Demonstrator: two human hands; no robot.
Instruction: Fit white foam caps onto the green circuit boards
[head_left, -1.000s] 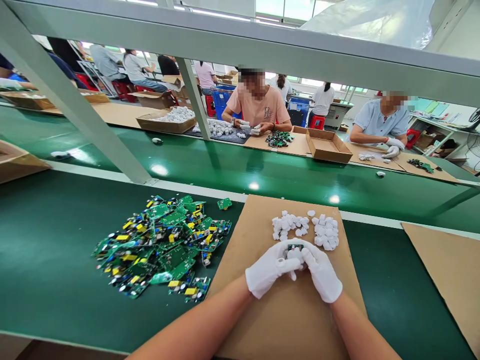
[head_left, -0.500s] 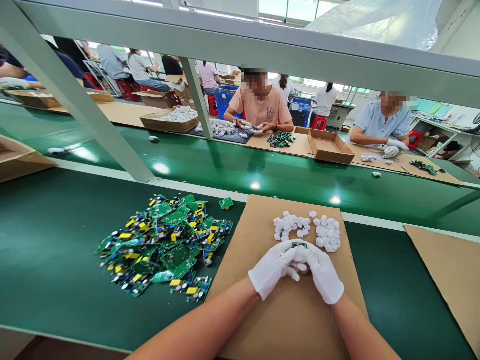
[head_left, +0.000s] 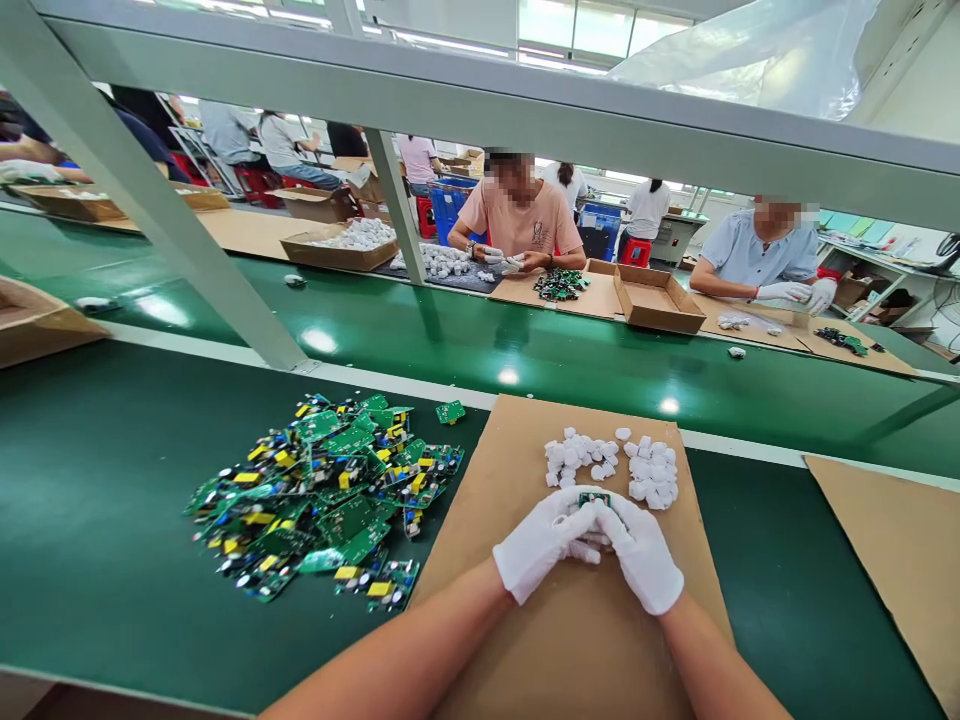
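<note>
Near edge of the cardboard sheet (head_left: pixel 570 640): both forearms come in over it, hands in white gloves. Left hand (head_left: pixel 538 545) and right hand (head_left: pixel 643 555) meet fingertip to fingertip over the middle of the sheet, fingers curled closed around a small green circuit board (head_left: pixel 593 497); only its top edge shows above the gloves, with something white pressed against it, too hidden to name.

Just beyond the hands, toward the sheet's far edge: two loose piles of white plastic caps (head_left: pixel 615 462), lying side by side, almost touching each other.

Left of the sheet, on the green belt (head_left: pixel 97 520): a wide heap of circuit boards (head_left: pixel 322 490), green with yellow and black parts, its right fringe just beside the sheet's left edge. One single board (head_left: pixel 450 411) lies apart near the belt's far edge.

At the right edge of the belt, a second cardboard sheet (head_left: pixel 900 550).

Far side, past the second belt: a person in a pink shirt (head_left: pixel 521 222) and a person in a light blue shirt (head_left: pixel 757 258), both gloved, an open carton (head_left: pixel 656 298) between them.
</note>
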